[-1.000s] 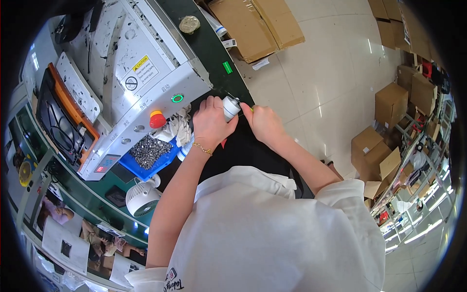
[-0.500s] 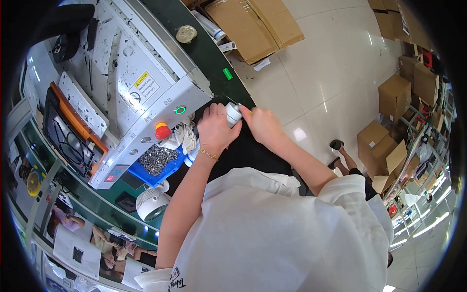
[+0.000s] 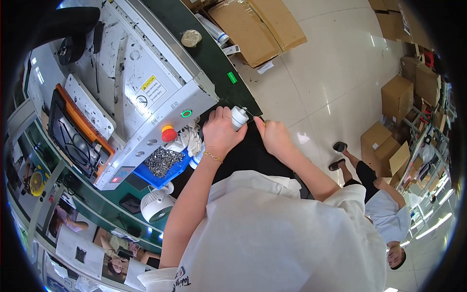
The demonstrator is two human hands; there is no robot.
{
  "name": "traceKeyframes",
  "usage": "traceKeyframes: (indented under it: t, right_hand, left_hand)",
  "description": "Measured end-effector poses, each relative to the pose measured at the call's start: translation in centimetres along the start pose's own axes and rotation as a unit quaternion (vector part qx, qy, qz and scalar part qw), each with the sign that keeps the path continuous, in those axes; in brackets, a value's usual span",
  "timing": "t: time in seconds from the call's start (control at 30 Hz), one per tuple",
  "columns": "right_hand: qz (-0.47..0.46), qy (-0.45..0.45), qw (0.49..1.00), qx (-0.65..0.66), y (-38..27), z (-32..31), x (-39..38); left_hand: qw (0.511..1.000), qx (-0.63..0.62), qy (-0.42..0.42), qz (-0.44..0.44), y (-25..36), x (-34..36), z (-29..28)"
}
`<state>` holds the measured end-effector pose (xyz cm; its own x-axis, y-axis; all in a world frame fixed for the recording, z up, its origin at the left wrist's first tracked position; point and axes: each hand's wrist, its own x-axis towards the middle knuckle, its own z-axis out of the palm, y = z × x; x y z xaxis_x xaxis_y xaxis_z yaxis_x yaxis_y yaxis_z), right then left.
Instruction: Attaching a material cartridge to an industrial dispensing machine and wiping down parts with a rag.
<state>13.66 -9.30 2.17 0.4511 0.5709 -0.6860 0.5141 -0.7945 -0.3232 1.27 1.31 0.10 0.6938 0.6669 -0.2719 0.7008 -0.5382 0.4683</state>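
Note:
My left hand [image 3: 223, 134] is wrapped round a white plastic bottle [image 3: 239, 119] with a blue band, its narrow neck end facing right. Just to the right, my right hand [image 3: 277, 139] is closed in a fist on a thin tool with a slim metal shaft [image 3: 250, 113]. That shaft points at the bottle's neck; whether it touches, I cannot tell. The tool's handle is mostly hidden in my fingers. Below my left wrist a second white-and-blue container [image 3: 196, 159] shows in part.
On the left stands a grey machine [image 3: 160, 100] with a red stop button [image 3: 169, 133] and a green-ringed button [image 3: 186, 113]. Beside it are a blue tray [image 3: 168, 181] of small metal pieces, a crumpled cloth [image 3: 188, 139] and a white fan [image 3: 156, 204]. A co-worker [image 3: 386, 209] walks at right.
My right hand has drawn slightly away from the bottle, so more of its neck shows. The left hand keeps its hold. The co-worker on the right has come further into view.

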Motion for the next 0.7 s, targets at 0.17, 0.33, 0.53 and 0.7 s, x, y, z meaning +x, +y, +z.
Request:
traceKeyframes:
  t: [0.17,0.33,0.53,0.7]
  right_hand:
    - [-0.056,-0.010,0.998,-0.003,-1.6,-0.2,2.7]
    - [-0.001,-0.034,0.999,-0.010,1.4,0.7,0.7]
    - [-0.034,-0.008,0.999,0.027,-0.1,0.7,1.7]
    - [-0.006,-0.008,1.000,0.020,0.6,0.5,1.1]
  left_hand:
    - [1.000,0.007,-0.003,-0.002,0.0,0.0,0.2]
    - [1.000,0.006,-0.005,0.002,-0.2,-0.1,0.2]
    - [1.000,0.013,-0.009,-0.005,0.1,0.0,0.0]
    - [0.999,0.032,-0.004,-0.006,0.3,0.0,0.1]
